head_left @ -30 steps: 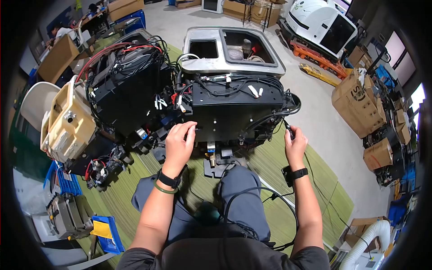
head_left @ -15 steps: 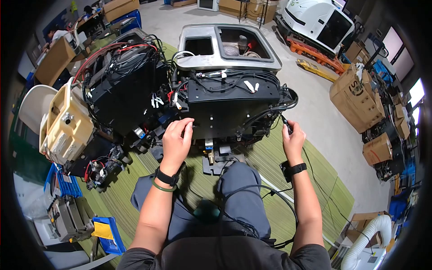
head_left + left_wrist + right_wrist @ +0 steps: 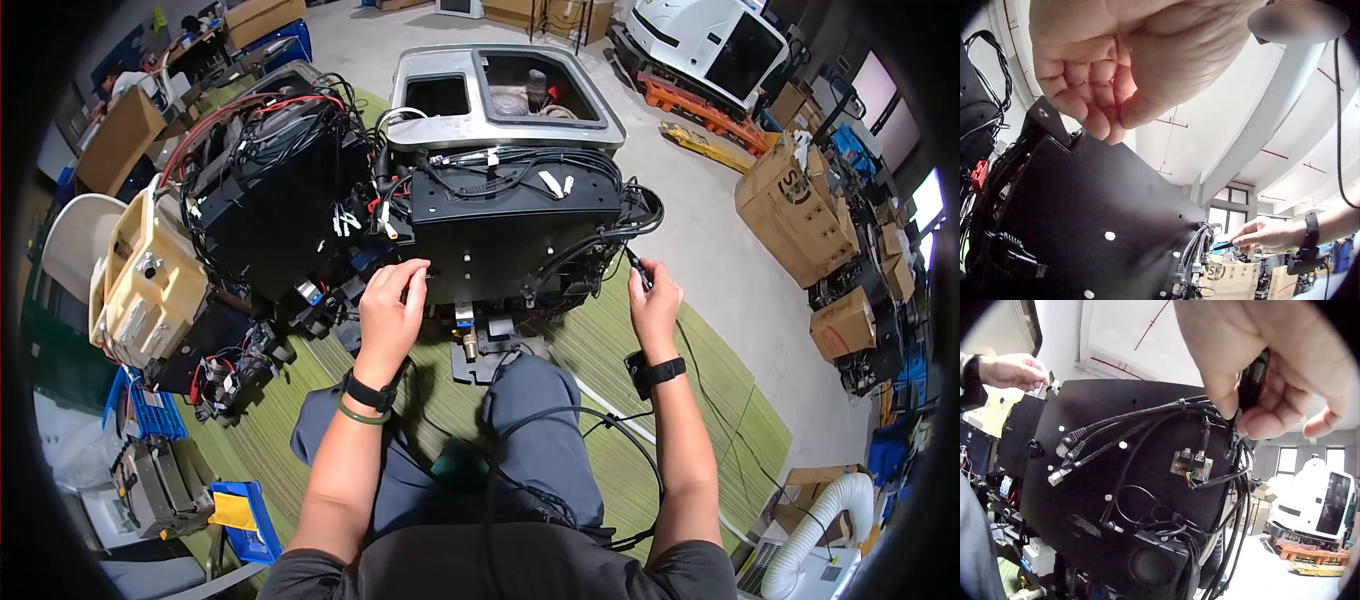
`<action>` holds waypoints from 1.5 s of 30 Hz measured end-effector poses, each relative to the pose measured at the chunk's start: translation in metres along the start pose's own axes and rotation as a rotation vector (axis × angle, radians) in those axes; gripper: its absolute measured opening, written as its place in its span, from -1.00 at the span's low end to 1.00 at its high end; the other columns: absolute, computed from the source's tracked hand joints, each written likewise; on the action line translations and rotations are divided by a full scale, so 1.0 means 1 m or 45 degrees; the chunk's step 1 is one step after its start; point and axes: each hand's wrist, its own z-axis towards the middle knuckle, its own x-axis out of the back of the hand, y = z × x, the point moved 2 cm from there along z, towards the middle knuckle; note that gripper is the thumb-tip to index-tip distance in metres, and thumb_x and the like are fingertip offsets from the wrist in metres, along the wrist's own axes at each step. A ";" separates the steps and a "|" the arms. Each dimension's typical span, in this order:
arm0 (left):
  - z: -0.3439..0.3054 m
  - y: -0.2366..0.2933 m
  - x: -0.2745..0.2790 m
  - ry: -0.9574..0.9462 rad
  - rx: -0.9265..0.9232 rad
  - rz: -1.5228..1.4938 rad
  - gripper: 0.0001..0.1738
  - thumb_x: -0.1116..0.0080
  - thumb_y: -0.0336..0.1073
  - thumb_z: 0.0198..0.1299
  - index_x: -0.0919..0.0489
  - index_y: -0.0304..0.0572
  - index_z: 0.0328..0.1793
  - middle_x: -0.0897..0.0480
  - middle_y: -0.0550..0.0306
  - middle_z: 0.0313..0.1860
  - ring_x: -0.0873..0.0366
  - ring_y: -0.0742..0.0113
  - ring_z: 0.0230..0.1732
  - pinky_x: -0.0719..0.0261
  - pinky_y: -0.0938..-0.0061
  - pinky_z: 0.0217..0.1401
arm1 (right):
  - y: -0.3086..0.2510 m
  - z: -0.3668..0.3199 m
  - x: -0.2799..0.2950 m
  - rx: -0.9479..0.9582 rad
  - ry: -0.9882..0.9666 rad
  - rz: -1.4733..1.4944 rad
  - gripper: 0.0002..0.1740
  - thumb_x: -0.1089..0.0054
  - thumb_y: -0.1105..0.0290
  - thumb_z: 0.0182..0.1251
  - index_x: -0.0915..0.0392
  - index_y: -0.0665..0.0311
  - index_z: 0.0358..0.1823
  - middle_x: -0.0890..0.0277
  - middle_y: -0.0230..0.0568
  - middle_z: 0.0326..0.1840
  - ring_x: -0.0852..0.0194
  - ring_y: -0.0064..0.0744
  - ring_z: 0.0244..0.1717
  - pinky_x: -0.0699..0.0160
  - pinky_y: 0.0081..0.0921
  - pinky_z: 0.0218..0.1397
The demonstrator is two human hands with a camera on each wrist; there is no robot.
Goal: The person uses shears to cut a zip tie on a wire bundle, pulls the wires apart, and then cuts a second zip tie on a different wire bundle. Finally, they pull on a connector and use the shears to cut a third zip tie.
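In the head view a black panel box (image 3: 520, 235) stands before me, cables bundled on its top and right side. My left hand (image 3: 393, 305) is raised at the box's left front, thumb and bent fingertips together; I cannot tell whether something small is between them. My right hand (image 3: 655, 305) is at the box's right edge and grips a slim black piece like a tool handle (image 3: 1252, 381). In the right wrist view its grey tip points down beside the black cables (image 3: 1235, 469). Plugs (image 3: 1063, 450) and a small circuit board (image 3: 1192, 464) show on the panel face.
A second black box (image 3: 285, 210) with tangled wires stands to the left, beside a cream plastic housing (image 3: 145, 260). Behind is a grey metal frame (image 3: 450, 130). Cardboard boxes (image 3: 800, 215) line the right side. A black cable (image 3: 570, 408) loops over my lap.
The view has shifted slightly, so the boxes sit a little higher and further left. Both hands keep nearly the same pose and place; the right still grips the black piece.
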 end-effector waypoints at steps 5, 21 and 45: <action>0.001 0.000 -0.001 -0.014 0.009 0.006 -0.87 -0.18 -0.43 0.27 -0.67 -0.23 -0.10 -0.65 0.03 -0.34 -0.58 0.11 -0.31 -0.55 0.33 -0.20 | 0.001 0.003 0.002 -0.071 -0.031 0.055 -0.77 -0.26 0.31 0.31 -0.59 0.24 -0.09 -0.63 -0.28 -0.38 -0.40 -0.39 -0.50 -0.20 -0.38 0.05; 0.007 -0.001 -0.015 -0.078 0.034 -0.001 -0.86 -0.18 -0.43 0.27 -0.68 -0.22 -0.09 -0.66 0.03 -0.31 -0.60 0.10 -0.28 -0.55 0.32 -0.18 | -0.087 0.036 0.040 0.157 -0.030 0.267 -0.76 -0.35 0.39 0.21 -0.64 0.23 -0.09 -0.67 -0.25 -0.26 -0.52 -0.25 -0.22 -0.34 -0.34 0.11; 0.011 -0.010 -0.014 -0.079 0.023 0.032 -0.86 -0.18 -0.43 0.29 -0.68 -0.23 -0.07 -0.63 0.05 -0.38 -0.57 0.21 -0.34 -0.53 0.39 -0.22 | -0.100 0.065 0.004 0.263 -0.045 0.231 -0.78 -0.33 0.37 0.22 -0.63 0.25 -0.13 -0.54 -0.34 -0.53 -0.34 -0.41 -0.63 -0.26 -0.43 -0.04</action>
